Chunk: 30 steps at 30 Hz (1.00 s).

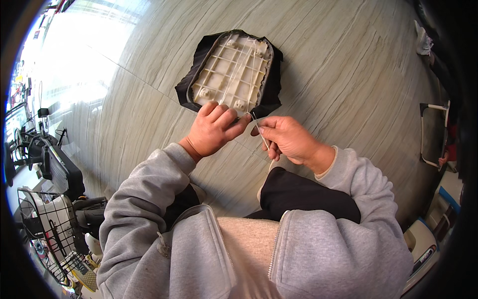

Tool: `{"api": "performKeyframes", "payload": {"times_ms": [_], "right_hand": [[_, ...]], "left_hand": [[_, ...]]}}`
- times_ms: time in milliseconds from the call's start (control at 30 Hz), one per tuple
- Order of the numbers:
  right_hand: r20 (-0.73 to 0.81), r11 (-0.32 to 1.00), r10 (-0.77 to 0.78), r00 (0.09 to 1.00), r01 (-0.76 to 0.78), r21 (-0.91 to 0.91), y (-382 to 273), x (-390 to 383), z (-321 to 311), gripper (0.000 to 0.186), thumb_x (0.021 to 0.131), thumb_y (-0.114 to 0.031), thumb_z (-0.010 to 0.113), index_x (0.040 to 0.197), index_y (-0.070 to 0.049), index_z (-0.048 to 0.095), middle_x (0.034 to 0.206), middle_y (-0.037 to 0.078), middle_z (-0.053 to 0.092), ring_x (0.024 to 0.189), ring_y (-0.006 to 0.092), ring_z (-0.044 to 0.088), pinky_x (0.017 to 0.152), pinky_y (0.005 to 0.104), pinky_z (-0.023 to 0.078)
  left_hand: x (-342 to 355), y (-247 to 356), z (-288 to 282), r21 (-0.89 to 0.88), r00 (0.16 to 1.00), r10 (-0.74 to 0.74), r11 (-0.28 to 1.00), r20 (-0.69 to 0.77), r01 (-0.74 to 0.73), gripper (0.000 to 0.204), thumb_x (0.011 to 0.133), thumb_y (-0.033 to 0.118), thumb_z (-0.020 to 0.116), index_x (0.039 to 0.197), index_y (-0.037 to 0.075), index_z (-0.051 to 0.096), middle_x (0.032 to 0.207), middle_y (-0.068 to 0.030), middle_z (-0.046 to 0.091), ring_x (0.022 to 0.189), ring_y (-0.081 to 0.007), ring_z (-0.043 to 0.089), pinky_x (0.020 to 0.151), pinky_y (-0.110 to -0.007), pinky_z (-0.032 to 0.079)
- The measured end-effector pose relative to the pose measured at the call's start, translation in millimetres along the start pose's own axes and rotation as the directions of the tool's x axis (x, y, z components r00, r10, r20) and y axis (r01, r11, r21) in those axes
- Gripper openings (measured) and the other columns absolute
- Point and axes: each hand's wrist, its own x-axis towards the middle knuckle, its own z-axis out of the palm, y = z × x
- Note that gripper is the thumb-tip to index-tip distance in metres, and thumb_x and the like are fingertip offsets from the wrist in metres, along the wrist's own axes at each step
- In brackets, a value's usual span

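Observation:
A plastic seat base (225, 74) lies underside up in front of me, off-white, ribbed into a grid, with several round mounts. Its black cover (271, 94) is folded out around the rim, and pale string (234, 79) runs in loose strands across the ribs. My left hand (211, 127) is closed on the near edge of the cover, thumb and fingers pinching it. Just right of it, my right hand (288, 137) pinches a thin needle-like tool (261, 130), whose tip points up at the cover's near edge. Exactly what kind of tool it is, I cannot tell.
Grey streaked floor tiles (338, 65) lie under everything. At left stand a black scooter-like vehicle (64, 172) and a black wire basket (52, 224). On the right are a metal-framed item (423, 132), white and blue panels (423, 244), and another person's shoe (423, 40).

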Motion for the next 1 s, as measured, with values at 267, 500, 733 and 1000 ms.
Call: {"api": "performKeyframes", "payload": {"times_ms": [267,500,733,1000], "right_hand": [[-0.066,0.999,-0.039,0.997,0.039,0.008,6.1,3.0,4.4,0.024,0.104,-0.020,0.049,0.110,-0.002,0.063,0.074,0.003,0.061,0.052,0.0068,0.059,0.045,0.0210,0.046],[-0.119,0.996,-0.060,0.991,0.068,0.062,6.5,11.9,6.3,0.023,0.103,-0.020,0.049,0.102,-0.001,0.062,0.073,0.004,0.059,0.051,0.0096,0.056,0.048,0.0252,0.049],[-0.028,0.994,0.019,0.999,-0.016,0.106,11.3,15.5,-3.9,0.017,0.101,-0.017,0.054,0.105,-0.003,0.061,0.086,0.005,0.061,0.069,0.0105,0.062,0.054,0.0249,0.052],[-0.226,0.951,-0.309,0.924,0.304,-0.055,10.2,23.0,8.1,0.026,0.092,0.002,0.059,0.116,0.001,0.050,0.091,0.011,0.063,0.076,0.0179,0.069,0.065,0.0315,0.059]], "left_hand": [[3.7,2.2,1.0,-0.003,1.000,-0.019,1.000,0.005,0.019,0.045,0.072,0.016,0.067,0.117,0.021,0.068,0.089,0.0005,0.050,0.083,-0.0178,0.052,0.077,-0.035,0.045],[2.4,2.5,0.1,-0.003,1.000,-0.004,1.000,0.009,0.004,0.043,0.073,0.016,0.067,0.116,0.021,0.069,0.088,0.0006,0.051,0.082,-0.0179,0.052,0.077,-0.035,0.045],[-0.7,0.6,0.4,0.003,1.000,0.006,1.000,0.015,-0.006,0.041,0.075,0.016,0.067,0.116,0.022,0.068,0.089,0.0005,0.051,0.083,-0.0180,0.052,0.078,-0.035,0.045],[-0.7,-0.9,-2.5,0.028,0.999,0.043,0.999,0.024,-0.044,0.039,0.077,0.018,0.066,0.116,0.022,0.066,0.092,0.0004,0.051,0.084,-0.0176,0.053,0.077,-0.034,0.045]]}}
